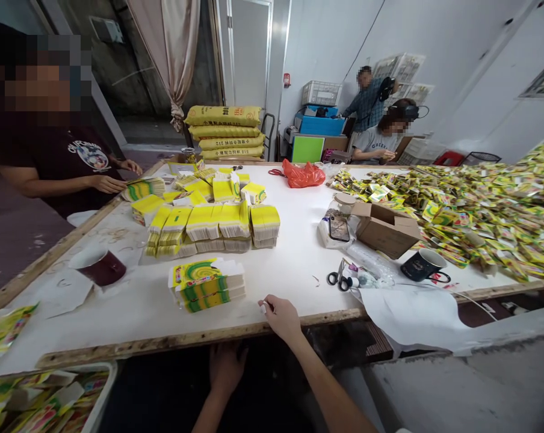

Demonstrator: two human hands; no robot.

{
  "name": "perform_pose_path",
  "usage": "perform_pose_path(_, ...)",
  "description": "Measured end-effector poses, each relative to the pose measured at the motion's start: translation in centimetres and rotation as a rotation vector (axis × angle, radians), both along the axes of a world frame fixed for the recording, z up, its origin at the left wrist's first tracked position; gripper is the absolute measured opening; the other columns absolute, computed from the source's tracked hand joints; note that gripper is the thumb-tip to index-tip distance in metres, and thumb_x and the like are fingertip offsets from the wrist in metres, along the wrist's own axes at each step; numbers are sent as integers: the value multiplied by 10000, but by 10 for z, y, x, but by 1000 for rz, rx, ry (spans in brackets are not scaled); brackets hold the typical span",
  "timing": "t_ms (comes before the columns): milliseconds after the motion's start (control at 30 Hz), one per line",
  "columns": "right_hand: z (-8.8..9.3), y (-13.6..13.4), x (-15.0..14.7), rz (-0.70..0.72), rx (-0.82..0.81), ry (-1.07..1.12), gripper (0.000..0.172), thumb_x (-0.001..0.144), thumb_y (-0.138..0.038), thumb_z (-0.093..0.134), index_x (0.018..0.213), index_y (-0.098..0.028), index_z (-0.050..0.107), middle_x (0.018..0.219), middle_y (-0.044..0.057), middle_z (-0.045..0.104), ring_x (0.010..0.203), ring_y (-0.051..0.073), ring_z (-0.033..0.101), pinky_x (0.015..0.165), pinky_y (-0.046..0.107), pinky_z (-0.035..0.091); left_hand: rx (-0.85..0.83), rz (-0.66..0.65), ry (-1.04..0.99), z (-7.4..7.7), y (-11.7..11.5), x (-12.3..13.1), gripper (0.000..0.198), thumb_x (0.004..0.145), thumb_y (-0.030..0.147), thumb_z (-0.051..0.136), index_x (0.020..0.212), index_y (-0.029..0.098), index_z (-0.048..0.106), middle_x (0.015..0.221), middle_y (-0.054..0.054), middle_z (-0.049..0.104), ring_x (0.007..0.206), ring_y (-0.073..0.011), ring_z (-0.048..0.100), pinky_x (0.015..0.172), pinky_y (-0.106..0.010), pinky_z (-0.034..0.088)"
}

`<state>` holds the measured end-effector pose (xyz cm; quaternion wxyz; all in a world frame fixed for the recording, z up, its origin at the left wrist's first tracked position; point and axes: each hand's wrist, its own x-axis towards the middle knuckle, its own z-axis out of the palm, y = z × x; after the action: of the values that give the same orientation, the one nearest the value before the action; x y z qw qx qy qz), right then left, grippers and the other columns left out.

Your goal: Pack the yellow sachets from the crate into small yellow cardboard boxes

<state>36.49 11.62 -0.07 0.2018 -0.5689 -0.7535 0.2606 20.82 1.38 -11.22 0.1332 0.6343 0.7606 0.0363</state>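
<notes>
My right hand (278,317) rests at the table's front edge, its fingers closed in a pinch around something small and pale that I cannot make out. Just left of it, a stack of yellow and green printed cards (207,284) stands on the white tabletop. Below the edge, in shadow, hangs my left hand (227,364); its fingers are partly dark and what they hold, if anything, is hidden. Behind the near stack runs a row of tall yellow stacks (218,224).
A maroon mug (101,267) stands left; scissors (340,278), a phone (339,228), a cardboard box (384,228) and a dark mug (423,266) lie right. Yellow packets (484,210) are heaped beyond. A person's hand (107,183) touches cards at left. A packet-filled bin (112,385) sits below.
</notes>
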Motion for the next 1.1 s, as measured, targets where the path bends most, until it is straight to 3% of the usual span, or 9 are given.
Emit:
perform_pose_path(167,-2,0,0,9,13,-31,268,939,-360,483,789,-237,667,703,16,690,653,156,572,577,275,218,-4,8,9,-3,-14,-6,412,928,371,383,1160,219,688,1294,-63,642,1280,-273,471,1158,-471,163)
perform_pose_path(267,-3,0,0,10,16,-39,259,941,-347,482,799,-237,669,720,18,699,668,158,583,579,275,218,-104,40,22,-4,-21,-4,450,926,371,347,1191,201,669,1302,-88,632,1304,-296,452,1156,-518,134)
perform_pose_path(400,0,-2,-1,-2,18,-43,238,931,-326,499,799,-239,676,745,14,720,675,157,604,573,269,233,-279,-36,-74,-7,-26,11,455,889,392,389,1206,210,659,1241,-96,673,1228,-294,546,1119,-506,235)
perform_pose_path(567,3,-1,-3,-13,26,-47,178,899,-289,537,809,-261,688,806,-7,747,694,149,627,571,252,261,-305,-112,-125,-11,-29,17,476,881,406,390,1234,205,639,1219,-93,688,1157,-269,609,1036,-439,365)
perform_pose_path(900,-1,-1,-3,-24,34,-52,240,930,-362,509,788,-252,669,731,5,724,672,160,624,573,266,252,-302,-91,-93,0,-35,12,486,904,412,363,1269,212,614,1242,-88,677,1171,-247,602,1032,-402,368)
perform_pose_path(1100,-3,-1,-4,-29,65,-60,186,910,-275,527,777,-233,650,796,17,744,710,162,643,584,261,261,-308,-104,-97,4,-37,12,489,899,388,365,1302,223,589,1282,-86,653,1183,-259,597,1012,-404,393)
